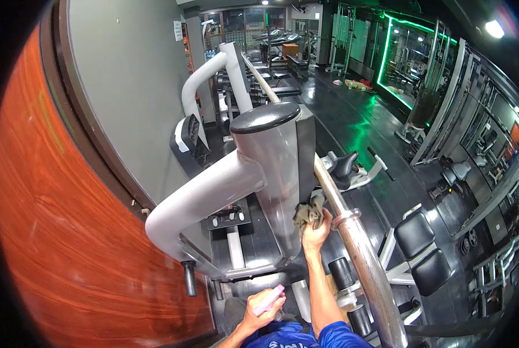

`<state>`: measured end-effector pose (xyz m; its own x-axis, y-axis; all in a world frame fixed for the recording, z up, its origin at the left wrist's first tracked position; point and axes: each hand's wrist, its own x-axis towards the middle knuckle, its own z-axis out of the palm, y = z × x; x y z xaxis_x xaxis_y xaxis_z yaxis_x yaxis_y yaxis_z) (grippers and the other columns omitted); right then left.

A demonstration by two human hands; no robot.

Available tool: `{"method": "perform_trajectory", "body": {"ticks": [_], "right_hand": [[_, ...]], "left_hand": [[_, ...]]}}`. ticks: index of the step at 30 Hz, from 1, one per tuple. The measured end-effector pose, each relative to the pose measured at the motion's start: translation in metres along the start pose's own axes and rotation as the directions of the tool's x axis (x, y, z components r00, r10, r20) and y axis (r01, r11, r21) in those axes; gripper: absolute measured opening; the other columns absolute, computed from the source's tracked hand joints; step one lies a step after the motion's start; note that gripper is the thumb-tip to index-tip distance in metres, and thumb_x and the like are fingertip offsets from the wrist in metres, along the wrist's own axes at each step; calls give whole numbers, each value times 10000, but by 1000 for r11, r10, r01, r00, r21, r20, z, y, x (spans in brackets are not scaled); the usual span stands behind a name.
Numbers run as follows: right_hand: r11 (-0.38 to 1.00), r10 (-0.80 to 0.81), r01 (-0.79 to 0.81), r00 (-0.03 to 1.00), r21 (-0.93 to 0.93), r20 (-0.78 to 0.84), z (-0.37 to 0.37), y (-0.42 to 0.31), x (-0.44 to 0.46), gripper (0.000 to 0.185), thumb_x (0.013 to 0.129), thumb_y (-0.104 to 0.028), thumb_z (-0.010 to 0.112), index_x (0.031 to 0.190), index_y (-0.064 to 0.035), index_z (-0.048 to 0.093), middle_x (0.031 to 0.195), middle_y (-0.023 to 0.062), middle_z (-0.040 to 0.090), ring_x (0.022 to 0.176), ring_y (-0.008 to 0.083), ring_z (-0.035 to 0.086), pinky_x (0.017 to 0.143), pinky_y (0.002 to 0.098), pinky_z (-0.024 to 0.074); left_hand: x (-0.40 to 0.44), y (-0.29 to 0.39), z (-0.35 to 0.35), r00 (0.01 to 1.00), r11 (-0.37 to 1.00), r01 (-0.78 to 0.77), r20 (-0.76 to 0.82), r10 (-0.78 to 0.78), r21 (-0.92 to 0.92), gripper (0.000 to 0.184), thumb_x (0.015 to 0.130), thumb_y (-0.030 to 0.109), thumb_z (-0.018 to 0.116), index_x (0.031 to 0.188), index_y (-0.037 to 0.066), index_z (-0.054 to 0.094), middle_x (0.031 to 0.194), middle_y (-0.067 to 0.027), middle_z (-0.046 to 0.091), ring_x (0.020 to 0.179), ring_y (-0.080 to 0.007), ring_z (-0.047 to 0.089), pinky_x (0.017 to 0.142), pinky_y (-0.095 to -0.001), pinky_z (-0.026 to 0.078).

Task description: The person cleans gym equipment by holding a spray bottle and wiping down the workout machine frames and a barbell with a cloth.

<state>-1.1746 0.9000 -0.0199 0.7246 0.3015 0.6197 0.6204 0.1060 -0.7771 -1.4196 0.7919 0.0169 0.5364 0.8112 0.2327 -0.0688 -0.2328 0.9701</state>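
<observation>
My right hand (316, 232) is closed on a crumpled grey-brown cloth (309, 212). The cloth rests against the lower side of a thick grey machine upright (266, 156) with a black cap, just left of a steel barbell (361, 255). Low in the view, close to my body, my left hand (262, 312) is wrapped round what looks like a spray bottle (269, 300) with a pink top; my fingers hide most of its body.
A curved grey tube (204, 194) joins the upright on the left, near a reddish wooden panel (91, 220). Black padded seats (416, 235) stand to the right. Farther back are other gym machines and a green-lit mirror (410, 64) above the dark floor (340, 122).
</observation>
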Motion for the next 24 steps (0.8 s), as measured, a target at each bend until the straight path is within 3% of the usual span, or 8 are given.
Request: {"method": "perform_trajectory", "body": {"ticks": [6,10,11,14,18,19,22,24], "right_hand": [[997,-41,41,999,-58,-4,13,44,-23,337,795,32,534,1132,42,540,1061,188,560,1039,354,558,939,397,422],[983,179,-175,981,-58,69,4,61,-52,311,813,29,567,1120,76,568,1149,249,604,1144,423,543,984,450,404],[968,246,-240,965,-73,94,1,68,-59,313,824,7,571,1134,44,573,1126,241,616,1108,415,566,943,432,438],[842,539,-518,821,-153,188,-9,75,-72,318,834,-18,576,1151,2,574,1118,233,619,1075,396,590,925,425,447],[855,517,-518,855,17,43,-10,83,-81,295,872,-81,599,1158,-14,567,1105,193,627,1059,315,606,932,391,440],[853,514,-515,857,91,33,-9,83,-76,309,900,-95,608,1182,9,536,1114,128,621,1054,234,585,945,346,424],[937,315,-302,948,176,-49,-9,71,-39,369,937,-107,581,1275,20,502,1164,141,618,1091,221,573,974,348,413],[928,364,-344,920,146,-144,-11,37,-10,393,946,-114,574,1307,22,498,1223,154,607,1120,231,567,980,347,411]], "left_hand": [[6,4,0,1000,1000,-20,9,20,-9,132,850,38,690,962,-30,675,758,-69,680,603,-104,642,562,-242,508],[4,2,-1,999,1000,14,51,-15,26,130,865,36,675,972,-35,669,795,-78,684,626,-114,654,574,-247,518],[2,1,-1,997,999,17,71,-20,35,129,876,29,661,984,-42,665,823,-86,686,645,-121,660,586,-248,524],[3,2,-1,997,999,5,83,-8,36,130,887,24,648,997,-45,660,851,-91,688,663,-125,666,595,-246,528],[-1,-3,-5,998,999,10,63,-13,49,134,887,27,649,1003,-39,660,849,-86,692,658,-121,669,593,-243,529],[0,-4,-5,999,999,14,47,-15,35,132,876,35,663,987,-36,665,823,-81,689,643,-117,663,583,-245,524],[1,-5,-5,1000,1000,27,11,-27,2,133,855,50,693,958,-32,675,773,-73,685,615,-106,651,564,-247,514],[1,-6,-6,999,999,39,7,-39,-10,135,857,46,691,963,-34,676,775,-72,685,617,-103,649,564,-247,514]]}}
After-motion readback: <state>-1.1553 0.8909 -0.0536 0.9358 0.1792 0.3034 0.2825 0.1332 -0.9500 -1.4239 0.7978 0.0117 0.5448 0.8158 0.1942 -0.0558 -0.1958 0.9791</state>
